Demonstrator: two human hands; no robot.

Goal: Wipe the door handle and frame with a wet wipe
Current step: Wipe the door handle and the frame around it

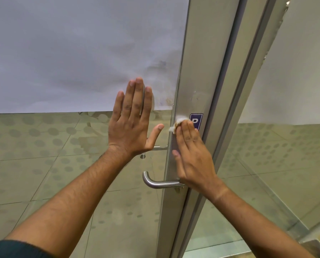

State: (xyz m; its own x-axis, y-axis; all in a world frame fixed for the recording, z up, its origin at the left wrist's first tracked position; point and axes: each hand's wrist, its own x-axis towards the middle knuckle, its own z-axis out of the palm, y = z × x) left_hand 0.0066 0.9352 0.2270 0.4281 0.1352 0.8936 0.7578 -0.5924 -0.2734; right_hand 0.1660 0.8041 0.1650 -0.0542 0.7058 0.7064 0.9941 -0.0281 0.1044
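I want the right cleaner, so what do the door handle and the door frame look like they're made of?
Door handle: likely stainless steel with a brushed satin finish; it shows a soft silver sheen along its bent tube. Door frame: probably aluminium, matte grey; flat, evenly dull faces with straight extruded-looking edges. Paint or coating can't be ruled out.

Crumpled white wet wipe (179, 121), brown-stained, pressed against grey metal door frame (196, 75) above the curved steel handle (155, 182).

Left hand (133, 123) is up, fingers straight and together, thumb splayed out, palm flat forward, forearm reaching in from lower left. Right hand (192, 155) sits lower, just right of the left hand, fingers extended and pressing flat, forearm angling in from lower right.
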